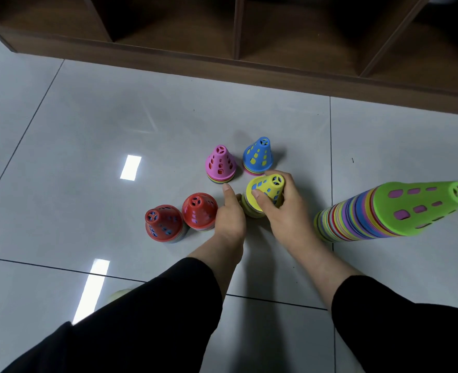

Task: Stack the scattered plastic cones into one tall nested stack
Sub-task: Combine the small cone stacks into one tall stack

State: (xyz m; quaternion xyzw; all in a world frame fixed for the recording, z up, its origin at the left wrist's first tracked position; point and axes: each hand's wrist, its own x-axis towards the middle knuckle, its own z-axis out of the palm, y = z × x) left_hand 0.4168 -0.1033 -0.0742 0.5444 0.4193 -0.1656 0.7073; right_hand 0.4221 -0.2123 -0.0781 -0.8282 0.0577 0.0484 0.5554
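Right hand (pixel 279 208) wraps a short yellow-topped cone pile (pixel 263 195), thumb in front, fingers behind. Left hand (pixel 229 214) just left of it, thumb pointing up, other fingers hidden, so grip cannot be told. Pink pile (pixel 220 165) and blue pile (pixel 259 156) beyond the hands; two red piles (pixel 199 211) (pixel 163 222) left of the left hand. Tall green-topped stack (pixel 389 214) right of the right hand, on grey tile floor (pixel 88 130)
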